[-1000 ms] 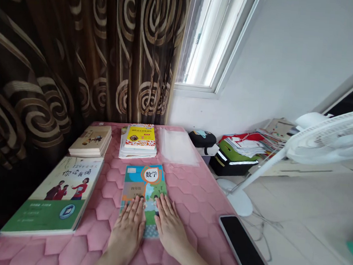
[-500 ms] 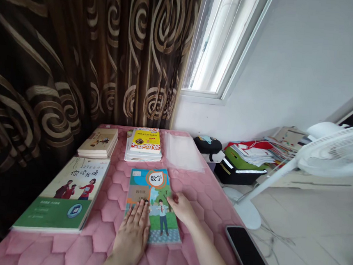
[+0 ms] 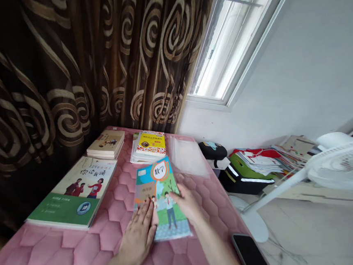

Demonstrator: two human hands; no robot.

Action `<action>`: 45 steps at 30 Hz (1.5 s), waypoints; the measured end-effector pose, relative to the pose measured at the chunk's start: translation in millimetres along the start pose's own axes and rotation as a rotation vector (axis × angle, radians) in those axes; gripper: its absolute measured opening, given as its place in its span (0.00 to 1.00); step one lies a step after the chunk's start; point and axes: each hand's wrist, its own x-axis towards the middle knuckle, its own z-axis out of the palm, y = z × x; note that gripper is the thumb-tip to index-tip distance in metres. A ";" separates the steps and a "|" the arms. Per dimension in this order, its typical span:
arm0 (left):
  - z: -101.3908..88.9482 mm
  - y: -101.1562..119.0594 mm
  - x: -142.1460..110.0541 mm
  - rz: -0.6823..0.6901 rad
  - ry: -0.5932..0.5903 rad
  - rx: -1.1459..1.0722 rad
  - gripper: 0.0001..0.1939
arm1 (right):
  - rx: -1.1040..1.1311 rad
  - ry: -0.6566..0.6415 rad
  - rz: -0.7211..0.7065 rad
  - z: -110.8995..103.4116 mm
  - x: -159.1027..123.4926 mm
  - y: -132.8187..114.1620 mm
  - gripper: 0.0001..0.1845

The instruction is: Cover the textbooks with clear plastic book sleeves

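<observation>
A maths textbook [image 3: 169, 210] with a blue and green cover lies at a slant on the pink quilted surface [image 3: 98, 249], its right side looking slightly raised. My left hand [image 3: 138, 232] rests flat on the lower left of the cover, fingers stretched out together. On the right edge, my right hand [image 3: 187, 201] grips the book, thumb on top and the other fingers hidden underneath. Left of it lies a large green and white book [image 3: 75, 193]. Behind it sits a stack topped by a yellow book [image 3: 151, 143].
Tan books [image 3: 106, 143] are stacked at the back left. Clear plastic sheets [image 3: 189, 156] lie at the back right. A phone [image 3: 253, 259] is at the right edge. Beyond it stand a white fan [image 3: 287, 185] and a black and green bag [image 3: 246, 178].
The textbook has turned slightly and its right side has come up, with my right hand now gripping that edge. My left hand stays on the cover. The whole view has shifted a little.
</observation>
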 end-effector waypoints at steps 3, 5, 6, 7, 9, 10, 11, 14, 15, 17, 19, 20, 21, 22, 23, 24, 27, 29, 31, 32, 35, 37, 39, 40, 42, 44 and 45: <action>0.0 -6.3 -1.7 -0.094 0.007 0.019 0.29 | -0.381 0.057 -0.151 -30.2 8.5 -53.5 0.10; 1.4 -15.9 -3.0 -0.168 0.010 0.076 0.26 | -0.667 0.099 -0.243 -42.1 8.1 -81.7 0.10; 1.6 -22.5 -3.5 -0.201 0.006 0.107 0.25 | -0.788 0.116 -0.302 -43.0 5.8 -89.2 0.10; 1.1 -29.9 -4.0 -0.237 0.001 0.137 0.24 | -0.887 0.122 -0.363 -40.3 2.1 -91.1 0.12; -2.2 -46.2 -5.0 -0.327 -0.010 0.192 0.24 | -1.030 0.104 -0.493 -25.2 -9.3 -77.0 0.17; -4.7 -54.2 -5.8 -0.381 -0.017 0.210 0.24 | -1.080 0.079 -0.560 -14.4 -17.0 -62.1 0.19; -7.3 -61.4 -6.9 -0.432 -0.028 0.220 0.25 | -1.128 0.036 -0.642 -2.5 -25.7 -43.4 0.21; -13.7 -76.5 -11.5 -0.509 -0.099 0.212 0.29 | -1.266 -0.057 -0.885 30.4 -53.8 17.8 0.17; -14.6 -79.5 -13.2 -0.505 -0.127 0.206 0.31 | -1.283 -0.064 -0.929 38.2 -61.9 34.6 0.17; -14.2 -84.9 -16.8 -0.476 -0.166 0.202 0.33 | -1.292 -0.066 -0.954 47.2 -73.7 56.7 0.17; -11.4 -92.8 -20.9 -0.421 -0.170 0.189 0.33 | -1.299 -0.071 -0.955 47.9 -78.7 64.2 0.16; -9.5 -98.1 -23.2 -0.382 -0.165 0.174 0.33 | -1.303 -0.077 -0.958 46.1 -79.4 64.2 0.16; -7.6 -103.9 -25.6 -0.338 -0.156 0.153 0.32 | -1.305 -0.087 -0.965 43.6 -79.5 63.1 0.16; -5.9 -109.7 -27.7 -0.294 -0.144 0.129 0.30 | -1.301 -0.097 -0.971 40.8 -79.3 61.8 0.16; -4.7 -114.9 -29.3 -0.257 -0.132 0.102 0.29 | -1.292 -0.106 -0.975 38.2 -79.3 61.1 0.17; -4.0 -119.0 -29.7 -0.234 -0.118 0.074 0.28 | -1.280 -0.114 -0.973 35.9 -79.6 61.4 0.17; -6.5 -120.0 -19.6 -0.230 -0.074 -0.032 0.26 | -1.225 -0.130 -0.954 31.4 -82.9 67.9 0.18; -10.5 -112.9 -1.9 -0.236 -0.031 -0.137 0.25 | -1.184 -0.136 -0.938 29.5 -85.5 73.8 0.20; -13.6 -104.6 21.3 -0.224 -0.007 -0.255 0.23 | -1.133 -0.122 -0.924 27.2 -87.1 77.6 0.20; -14.2 -101.6 33.3 -0.219 -0.018 -0.307 0.22 | -1.104 -0.111 -0.918 25.9 -87.4 78.2 0.19; -10.2 -101.1 61.7 -0.240 -0.069 -0.424 0.18 | -1.020 -0.110 -0.898 22.7 -87.2 75.4 0.19; -3.8 -107.2 70.1 -0.275 -0.043 -0.506 0.16 | -0.957 -0.142 -0.868 21.2 -86.0 70.9 0.16; 3.6 -116.0 70.3 -0.334 0.047 -0.598 0.16 | -0.884 -0.199 -0.811 18.4 -82.1 64.0 0.11; 7.1 -120.5 68.3 -0.381 0.110 -0.639 0.17 | -0.857 -0.234 -0.770 15.6 -78.2 59.1 0.09; 12.9 -127.9 63.0 -0.503 0.252 -0.689 0.17 | -0.862 -0.285 -0.680 5.4 -64.1 44.6 0.09; 16.1 -131.3 59.0 -0.604 0.359 -0.705 0.16 | -0.941 -0.274 -0.616 -10.7 -39.5 22.5 0.10; 16.6 -131.3 58.1 -0.624 0.376 -0.709 0.15 | -0.991 -0.233 -0.605 -20.0 -23.2 9.0 0.11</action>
